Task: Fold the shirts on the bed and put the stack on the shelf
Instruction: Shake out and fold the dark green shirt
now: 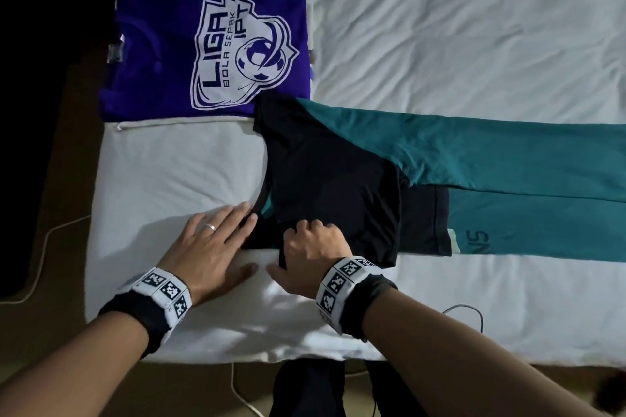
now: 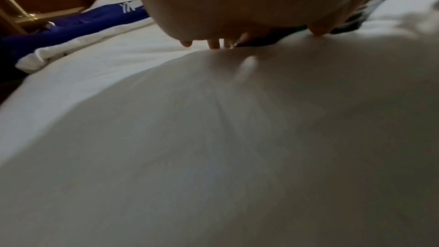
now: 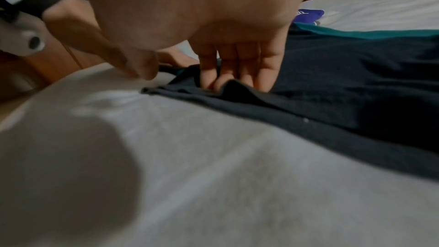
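A teal and black shirt (image 1: 474, 162) lies across the white bed (image 1: 440, 27), its black sleeve part (image 1: 332, 179) folded over near me. My left hand (image 1: 216, 240) lies flat on the sheet, and its fingertips (image 2: 213, 44) touch the shirt's collar edge. My right hand (image 1: 311, 247) has its fingers (image 3: 237, 67) curled into a raised fold of the black fabric (image 3: 356, 82), thumb out on the sheet. A folded purple shirt (image 1: 203, 54) with a white logo lies at the bed's far left corner, also seen in the left wrist view (image 2: 71, 25).
A white cable (image 1: 37, 257) runs over the brown floor left of the bed. Another dark cable (image 1: 467, 310) lies on the sheet by my right forearm. A dark object (image 1: 305, 389) sits on the floor at the bed's near edge. A wooden door with a handle (image 2: 28, 16) stands beyond the bed.
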`<move>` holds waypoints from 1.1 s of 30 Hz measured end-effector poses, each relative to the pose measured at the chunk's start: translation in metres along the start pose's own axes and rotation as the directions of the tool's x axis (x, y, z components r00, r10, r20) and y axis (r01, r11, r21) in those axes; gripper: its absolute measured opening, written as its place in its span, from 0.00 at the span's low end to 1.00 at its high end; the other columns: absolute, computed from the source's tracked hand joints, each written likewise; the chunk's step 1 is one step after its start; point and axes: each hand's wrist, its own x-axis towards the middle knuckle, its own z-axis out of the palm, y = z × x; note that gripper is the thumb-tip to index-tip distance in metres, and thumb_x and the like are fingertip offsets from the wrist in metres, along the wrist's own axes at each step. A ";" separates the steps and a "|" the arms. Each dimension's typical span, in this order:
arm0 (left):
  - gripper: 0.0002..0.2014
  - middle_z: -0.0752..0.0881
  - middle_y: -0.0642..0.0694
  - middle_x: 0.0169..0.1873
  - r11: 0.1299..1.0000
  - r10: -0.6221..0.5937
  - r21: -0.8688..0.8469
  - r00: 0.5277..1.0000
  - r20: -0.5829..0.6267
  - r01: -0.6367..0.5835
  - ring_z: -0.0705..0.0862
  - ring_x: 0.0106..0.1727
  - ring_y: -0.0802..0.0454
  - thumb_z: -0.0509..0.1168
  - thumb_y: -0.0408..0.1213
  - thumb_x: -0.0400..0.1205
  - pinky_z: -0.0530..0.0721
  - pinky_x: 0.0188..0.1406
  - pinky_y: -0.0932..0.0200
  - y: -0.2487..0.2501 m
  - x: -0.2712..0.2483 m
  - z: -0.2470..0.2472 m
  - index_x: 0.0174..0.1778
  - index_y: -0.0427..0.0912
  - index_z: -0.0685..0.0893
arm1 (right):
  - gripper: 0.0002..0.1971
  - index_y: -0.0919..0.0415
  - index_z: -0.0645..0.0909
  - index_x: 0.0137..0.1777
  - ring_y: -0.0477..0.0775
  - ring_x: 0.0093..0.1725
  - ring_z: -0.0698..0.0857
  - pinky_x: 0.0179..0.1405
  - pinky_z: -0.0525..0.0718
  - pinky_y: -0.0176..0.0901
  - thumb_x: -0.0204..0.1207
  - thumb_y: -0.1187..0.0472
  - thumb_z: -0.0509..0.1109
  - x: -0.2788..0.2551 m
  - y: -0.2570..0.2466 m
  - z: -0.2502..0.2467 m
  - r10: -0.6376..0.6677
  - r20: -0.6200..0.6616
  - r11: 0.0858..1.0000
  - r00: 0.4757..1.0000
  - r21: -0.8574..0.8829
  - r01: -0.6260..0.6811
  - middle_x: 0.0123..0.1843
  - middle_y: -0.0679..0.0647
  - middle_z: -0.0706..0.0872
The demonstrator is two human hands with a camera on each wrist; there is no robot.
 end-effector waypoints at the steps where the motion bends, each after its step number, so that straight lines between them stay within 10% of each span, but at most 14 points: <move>1: 0.36 0.74 0.45 0.80 1.000 0.007 -0.027 0.999 -0.040 -0.008 0.76 0.76 0.42 0.53 0.63 0.79 0.67 0.68 0.42 -0.002 0.004 -0.005 0.78 0.45 0.77 | 0.28 0.61 0.80 0.59 0.63 0.52 0.82 0.44 0.76 0.53 0.76 0.36 0.62 0.001 -0.001 -0.001 0.003 0.004 1.000 1.000 -0.003 -0.003 0.54 0.61 0.83; 9: 0.20 0.87 0.44 0.49 0.944 -0.160 -0.326 0.927 -0.340 0.043 0.85 0.44 0.36 0.59 0.46 0.75 0.83 0.45 0.43 -0.003 0.058 -0.043 0.51 0.39 0.89 | 0.09 0.54 0.84 0.47 0.61 0.43 0.82 0.41 0.77 0.46 0.73 0.63 0.62 0.011 0.025 -0.034 0.025 0.204 0.964 0.979 0.256 -0.078 0.45 0.56 0.85; 13: 0.26 0.86 0.45 0.60 0.918 -0.190 -0.396 0.910 -0.368 0.032 0.83 0.54 0.38 0.58 0.45 0.72 0.83 0.55 0.41 0.001 0.102 -0.066 0.62 0.40 0.88 | 0.09 0.51 0.77 0.27 0.60 0.40 0.83 0.41 0.82 0.45 0.67 0.61 0.63 0.019 0.078 -0.058 0.078 0.202 0.777 0.976 0.601 -0.187 0.34 0.51 0.82; 20: 0.34 0.84 0.60 0.66 0.912 -0.180 -0.402 0.961 -0.212 0.082 0.71 0.67 0.49 0.52 0.61 0.71 0.63 0.64 0.45 0.017 0.170 -0.093 0.71 0.57 0.83 | 0.15 0.58 0.72 0.24 0.42 0.20 0.67 0.27 0.67 0.41 0.73 0.62 0.66 0.022 0.201 -0.090 0.430 0.099 0.533 0.898 0.775 -0.341 0.16 0.44 0.69; 33: 0.10 0.86 0.51 0.48 0.920 -0.346 -0.284 0.903 -0.255 0.272 0.75 0.61 0.41 0.61 0.53 0.86 0.62 0.59 0.40 -0.007 0.212 -0.101 0.52 0.53 0.84 | 0.09 0.63 0.87 0.45 0.60 0.48 0.85 0.43 0.79 0.44 0.77 0.62 0.66 0.048 0.271 -0.089 0.627 -0.013 0.602 0.779 0.642 -0.475 0.44 0.59 0.88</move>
